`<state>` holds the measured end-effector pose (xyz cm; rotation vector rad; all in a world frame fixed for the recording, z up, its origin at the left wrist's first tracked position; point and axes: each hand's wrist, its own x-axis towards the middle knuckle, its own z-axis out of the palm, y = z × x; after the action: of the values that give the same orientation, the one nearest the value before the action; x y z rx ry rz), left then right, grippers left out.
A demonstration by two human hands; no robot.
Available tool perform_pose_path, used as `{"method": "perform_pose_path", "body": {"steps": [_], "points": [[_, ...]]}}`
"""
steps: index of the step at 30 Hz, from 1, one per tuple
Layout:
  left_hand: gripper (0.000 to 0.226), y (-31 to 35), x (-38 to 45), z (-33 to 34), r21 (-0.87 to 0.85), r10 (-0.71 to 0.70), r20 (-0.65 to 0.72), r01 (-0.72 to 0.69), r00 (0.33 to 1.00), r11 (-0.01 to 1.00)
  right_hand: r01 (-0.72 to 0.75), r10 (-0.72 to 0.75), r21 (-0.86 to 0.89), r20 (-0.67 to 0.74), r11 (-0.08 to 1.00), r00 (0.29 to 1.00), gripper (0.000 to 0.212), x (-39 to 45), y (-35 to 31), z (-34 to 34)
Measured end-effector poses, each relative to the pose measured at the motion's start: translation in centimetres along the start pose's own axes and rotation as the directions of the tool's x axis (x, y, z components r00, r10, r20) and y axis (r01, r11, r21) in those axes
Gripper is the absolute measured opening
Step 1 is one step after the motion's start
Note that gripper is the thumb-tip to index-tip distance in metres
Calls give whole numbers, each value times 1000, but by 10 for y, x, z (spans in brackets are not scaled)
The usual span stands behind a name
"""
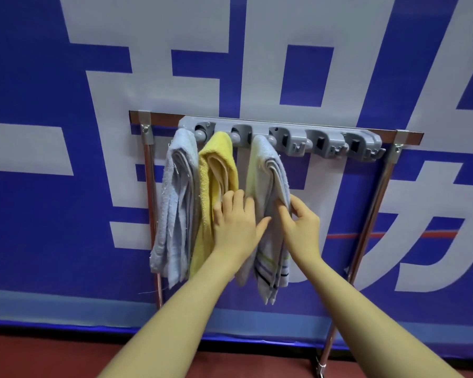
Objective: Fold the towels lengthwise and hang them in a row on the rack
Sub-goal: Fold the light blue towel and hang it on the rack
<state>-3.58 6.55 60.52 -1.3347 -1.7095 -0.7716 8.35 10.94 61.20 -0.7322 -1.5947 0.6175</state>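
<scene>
Three folded towels hang side by side from the left clips of a grey rack. A pale blue towel is leftmost, a yellow towel is in the middle, and a pale striped towel is on the right. My left hand lies flat with straight fingers between the yellow towel and the striped towel, touching both. My right hand pinches the right edge of the striped towel at mid height, thumb in front.
The rack's three right-hand clips hold nothing. It is fixed to a brown bar on metal legs in front of a blue and white banner. A red floor runs below.
</scene>
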Motion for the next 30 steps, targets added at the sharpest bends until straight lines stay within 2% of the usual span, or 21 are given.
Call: {"method": "perform_pose_path", "body": {"steps": [4,7,10,16,19,23,26,30], "points": [[37,9,6,11,-35,-93,-26,92,995,995,-25,23,46,29,999,999,13,-3,7,-2],[23,8,11,19,-71,-127,-85,121,988,990,-10,7,70,45,998,999,12,-5,10,0],[9,5,7,21,-163,-111,-167,83,980,983,-7,4,65,39,998,999,13,-2,12,3],[9,-11,-8,6,-282,-86,-256,11,963,959,7,-7,-2,-34,1000,999,16,-4,21,5],[13,-20,-7,-3,-356,-63,-209,-15,976,934,3,-5,-30,-71,1000,997,18,-1,21,5],[19,-18,-8,-9,-456,-66,-41,40,997,889,-16,14,42,50,999,999,16,-10,11,14],[19,-18,-5,-12,-422,-36,-51,11,998,906,-64,58,66,93,996,994,19,-19,10,19],[17,-26,-4,-13,-385,-56,-76,23,996,923,-99,99,-120,-5,988,995,11,-20,17,12]]}}
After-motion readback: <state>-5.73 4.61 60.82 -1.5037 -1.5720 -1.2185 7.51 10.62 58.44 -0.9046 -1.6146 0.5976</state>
